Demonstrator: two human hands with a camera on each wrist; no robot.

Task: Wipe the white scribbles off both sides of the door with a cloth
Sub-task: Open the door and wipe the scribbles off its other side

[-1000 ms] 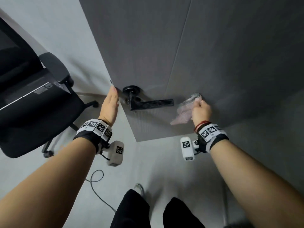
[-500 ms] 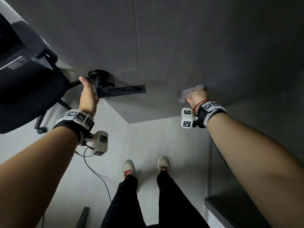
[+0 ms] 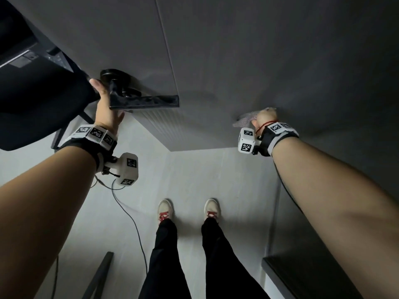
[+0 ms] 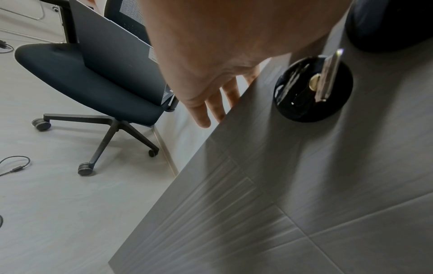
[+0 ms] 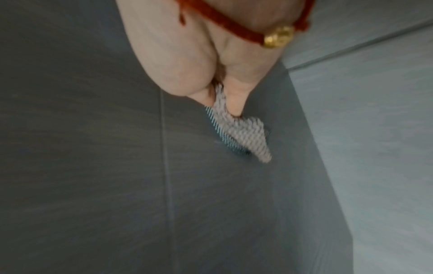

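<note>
The grey door [image 3: 237, 61] fills the upper head view, with its black lever handle [image 3: 144, 101] at the left. My left hand [image 3: 105, 113] rests on the door's edge beside the handle. In the left wrist view its fingers [image 4: 218, 103] lie fairly straight and reach behind that edge, next to the key in the black rosette [image 4: 314, 89]. My right hand [image 3: 264, 117] grips a grey woven cloth [image 3: 246, 119] and presses it against the door face to the right of the handle. The right wrist view shows the cloth [image 5: 243, 137] pinched under the thumb. No white scribbles show.
A black office chair [image 4: 93, 77] with a laptop [image 4: 112, 46] on its seat stands left of the door edge. A cable [image 3: 129, 216] trails over the pale floor by my feet [image 3: 166, 210]. A dark furniture corner [image 3: 302, 277] sits at the lower right.
My right hand has slid the cloth to the right across the door, away from the handle. The left hand stays at the door edge. The head view has tilted down to my feet.
</note>
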